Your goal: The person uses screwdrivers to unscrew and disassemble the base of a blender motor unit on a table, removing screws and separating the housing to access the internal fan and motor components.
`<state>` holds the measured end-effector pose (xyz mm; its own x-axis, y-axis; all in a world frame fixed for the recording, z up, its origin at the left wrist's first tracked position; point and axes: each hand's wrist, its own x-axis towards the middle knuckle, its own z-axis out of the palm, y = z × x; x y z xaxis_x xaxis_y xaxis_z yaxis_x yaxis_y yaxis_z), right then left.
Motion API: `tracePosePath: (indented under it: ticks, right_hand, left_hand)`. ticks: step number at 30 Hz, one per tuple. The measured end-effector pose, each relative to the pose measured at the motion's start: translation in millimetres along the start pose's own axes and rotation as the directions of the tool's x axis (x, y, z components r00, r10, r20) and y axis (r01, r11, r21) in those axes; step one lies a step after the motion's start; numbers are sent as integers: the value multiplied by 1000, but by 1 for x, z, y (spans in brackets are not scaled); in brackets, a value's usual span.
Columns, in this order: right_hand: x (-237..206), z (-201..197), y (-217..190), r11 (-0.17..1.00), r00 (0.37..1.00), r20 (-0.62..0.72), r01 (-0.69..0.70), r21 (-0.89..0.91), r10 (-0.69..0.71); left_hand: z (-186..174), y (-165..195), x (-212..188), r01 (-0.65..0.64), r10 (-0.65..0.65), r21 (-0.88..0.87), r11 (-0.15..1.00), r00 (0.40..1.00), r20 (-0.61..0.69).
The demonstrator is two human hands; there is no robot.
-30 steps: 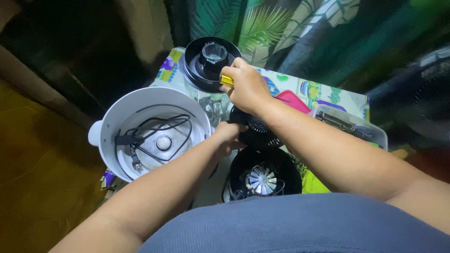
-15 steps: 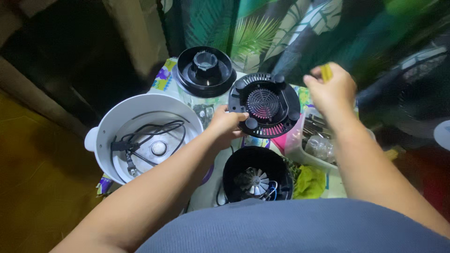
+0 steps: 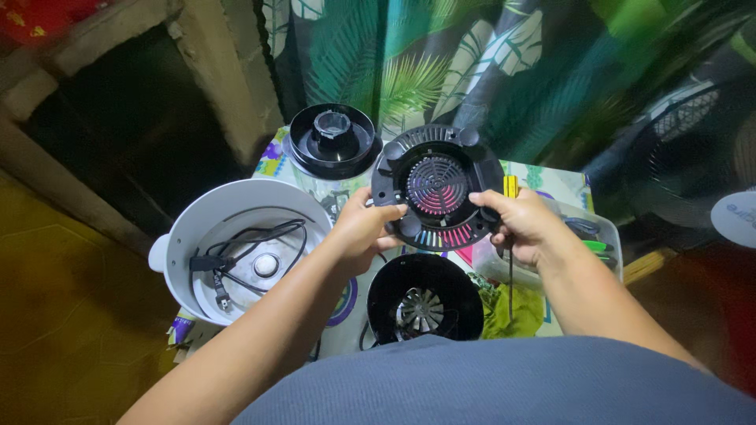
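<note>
While both hands hold it, these lines place things by the black vented cover (image 3: pixel 438 187).
Cover: lifted above the table (image 3: pixel 551 179), tilted toward the camera.
Left hand (image 3: pixel 364 227): grip closed on its left rim.
Right hand (image 3: pixel 521 222): grip closed on its right rim, a yellow-handled screwdriver (image 3: pixel 510 189) pinned too.
Motor base (image 3: pixel 425 297): directly below.
White pot (image 3: pixel 236 252): lower left, cord inside.
Black lid (image 3: pixel 332 140): upper left.

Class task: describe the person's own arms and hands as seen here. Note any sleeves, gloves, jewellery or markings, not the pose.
Both forearms are bare, with no sleeves in view. The left hand and right hand wear no gloves; no rings, watch or markings show. A blue-grey garment covers the body at the bottom of the view.
</note>
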<state>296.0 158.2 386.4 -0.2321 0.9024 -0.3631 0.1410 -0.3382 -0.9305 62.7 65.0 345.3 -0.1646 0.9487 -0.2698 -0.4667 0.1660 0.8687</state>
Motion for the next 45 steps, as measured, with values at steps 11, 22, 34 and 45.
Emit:
tracePosePath:
  ticks: [11, 22, 34, 45]
  right_hand:
    - [0, -3, 4, 964, 991, -39, -115, 239, 128]
    - [-11, 19, -23, 947, 995, 8, 92, 308, -100]
    - [-37, 35, -16, 883, 879, -90, 464, -69, -469]
    - [-33, 32, 14, 353, 524, 56, 646, -677, -850]
  left_hand:
    - [-11, -2, -6, -8, 15, -197, 980, 999, 31]
    - [-34, -21, 40, 33, -68, -231, 972, 987, -147]
    - [-17, -58, 110, -391, 364, -24, 920, 877, -314]
    - [-6, -90, 125, 81, -230, -599, 796, 957, -176]
